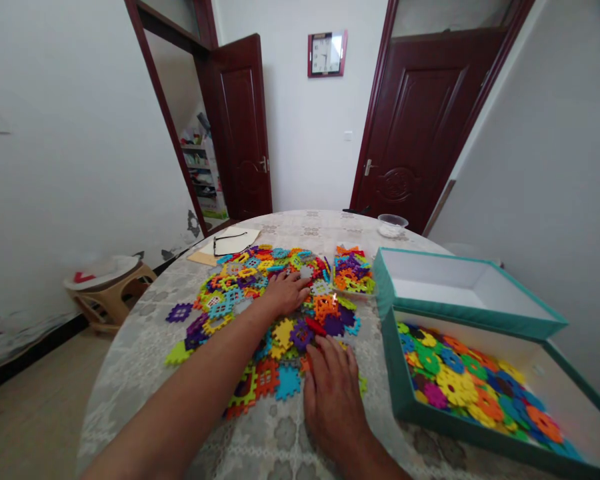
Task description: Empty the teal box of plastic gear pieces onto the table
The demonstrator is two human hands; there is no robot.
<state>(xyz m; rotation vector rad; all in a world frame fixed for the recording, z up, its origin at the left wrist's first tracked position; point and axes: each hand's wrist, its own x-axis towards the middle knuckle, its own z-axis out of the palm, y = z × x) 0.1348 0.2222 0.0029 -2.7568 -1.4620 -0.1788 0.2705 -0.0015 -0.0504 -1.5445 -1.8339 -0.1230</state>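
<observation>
A broad heap of colourful plastic interlocking building pieces [283, 333], many with toothed edges and some with window cut-outs, covers the middle of the table. My left hand [286, 293] reaches across and lies on the heap with fingers spread, close to a grey piece [306, 272]. Nearer to me, my right hand [334, 390] rests palm down at the heap's front right edge, its fingers stretched out. Just beyond those fingertips are a red piece [315, 326] and a purple piece [301, 335]. Whatever lies under both palms is hidden.
Right of the heap, a clear tray [356, 293] holds more pieces. A green box [403, 393] contains flower-shaped discs, with its lid [473, 323] behind. Glasses [230, 241] lie on paper at the back left; a clear bowl [393, 225] stands at the far edge of the round table [145, 373].
</observation>
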